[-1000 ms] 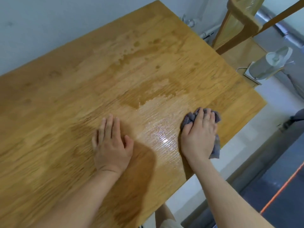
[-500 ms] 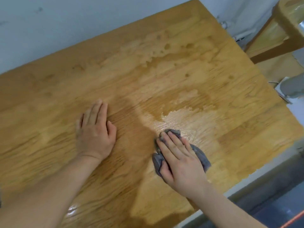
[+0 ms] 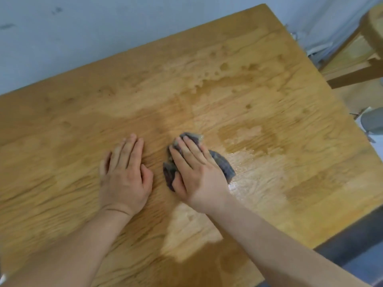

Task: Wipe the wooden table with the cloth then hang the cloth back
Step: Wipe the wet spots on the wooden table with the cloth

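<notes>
Across most of the frame lies the wet-patched wooden table (image 3: 269, 90), on which the left hand (image 3: 124, 175) rests flat at centre, fingers straight and together, apparently as a brace, while beside it the right hand (image 3: 194, 175), fingers straight and slightly apart, presses the bunched grey cloth (image 3: 222, 164) down for wiping contact.

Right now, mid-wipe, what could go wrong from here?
1. The cloth is bunched under the right hand, so it may smear rather than lift the glossy wet patch beside it.
2. Damp spots near the wall edge of the table lie beyond the cloth and could be missed.
3. The left hand presses flat on the wood close to the cloth; the strip beneath it may go unwiped.
</notes>
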The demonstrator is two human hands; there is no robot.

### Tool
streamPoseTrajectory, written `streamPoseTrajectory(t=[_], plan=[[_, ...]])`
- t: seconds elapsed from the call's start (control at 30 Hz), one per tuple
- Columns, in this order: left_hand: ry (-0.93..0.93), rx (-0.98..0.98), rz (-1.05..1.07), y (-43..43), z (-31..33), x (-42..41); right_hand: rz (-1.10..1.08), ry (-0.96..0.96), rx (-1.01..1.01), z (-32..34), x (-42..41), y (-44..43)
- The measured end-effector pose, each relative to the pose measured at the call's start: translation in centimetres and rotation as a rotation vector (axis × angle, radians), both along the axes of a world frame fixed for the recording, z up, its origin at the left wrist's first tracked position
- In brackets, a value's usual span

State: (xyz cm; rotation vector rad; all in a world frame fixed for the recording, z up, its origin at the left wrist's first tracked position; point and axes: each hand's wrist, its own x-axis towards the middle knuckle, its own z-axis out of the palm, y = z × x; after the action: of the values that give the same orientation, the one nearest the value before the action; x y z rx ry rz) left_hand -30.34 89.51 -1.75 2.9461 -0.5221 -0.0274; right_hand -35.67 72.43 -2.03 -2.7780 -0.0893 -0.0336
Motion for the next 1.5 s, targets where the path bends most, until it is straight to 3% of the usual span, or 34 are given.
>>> streamPoseTrajectory(t=[0.1, 0.17, 0.23, 0.33, 0.4, 0.57, 0.7, 0.83, 0.93, 1.0, 1.1, 1.23, 1.3, 1.43, 1.5], plan=[[0.044, 0.015, 0.013, 0.1, 0.2, 0.1, 0.13, 0.068, -0.044, 0.9, -7.4, -3.1], [0.052, 0.011, 0.017, 0.2, 0.3, 0.3, 0.096, 0.063, -0.067, 0.8, -9.2, -6.5], [0.055, 0.015, 0.011, 0.1, 0.1, 0.2, -0.178, 0.05, -0.086, 0.3, -9.2, -9.3], [0.035, 0.01, 0.007, 0.2, 0.0, 0.4, -0.777, 0.032, -0.067, 0.1, -5.9, -8.6], [0.028, 0.005, 0.012, 0.3, 0.0, 0.6, -0.921, 0.049, -0.041, 0.0, -3.3, -4.7], [0.035, 0.03, 0.015, 0.1, 0.1, 0.4, -0.501, 0.033, -0.007, -0.2, -1.8, 4.5], [0.049, 0.018, 0.008, 0.3, -0.1, 0.2, -0.315, 0.024, -0.029, -0.2, -4.2, -0.1], [0.06, -0.002, 0.002, 0.1, 0.1, 0.0, -0.872, 0.067, -0.051, 0.1, -7.9, -8.4], [0.088, 0.009, 0.026, 0.1, 0.1, -0.1, -1.14, 0.106, 0.028, 0.3, -7.3, -5.6], [0.068, -0.005, 0.026, 0.0, 0.2, 0.0, -0.972, 0.075, 0.071, 0.6, -6.7, -0.6], [0.048, -0.026, 0.012, 0.1, 0.1, -0.3, -0.45, 0.072, 0.083, 0.9, -7.4, 5.6], [0.173, -0.005, 0.062, -1.0, 0.7, -0.7, -0.162, 0.147, 0.147, 1.5, -8.8, 4.4], [0.249, 0.015, 0.099, -1.9, 2.0, -0.6, -0.144, 0.196, 0.261, 2.3, -9.4, 2.6], [0.333, -0.236, -0.035, -1.9, 4.1, -4.9, -0.378, 0.2, 0.303, 3.4, -12.6, 0.1], [0.394, -0.262, -0.1, -1.1, 3.6, -8.5, -0.481, 0.201, 0.308, 2.8, -14.8, -0.4]])
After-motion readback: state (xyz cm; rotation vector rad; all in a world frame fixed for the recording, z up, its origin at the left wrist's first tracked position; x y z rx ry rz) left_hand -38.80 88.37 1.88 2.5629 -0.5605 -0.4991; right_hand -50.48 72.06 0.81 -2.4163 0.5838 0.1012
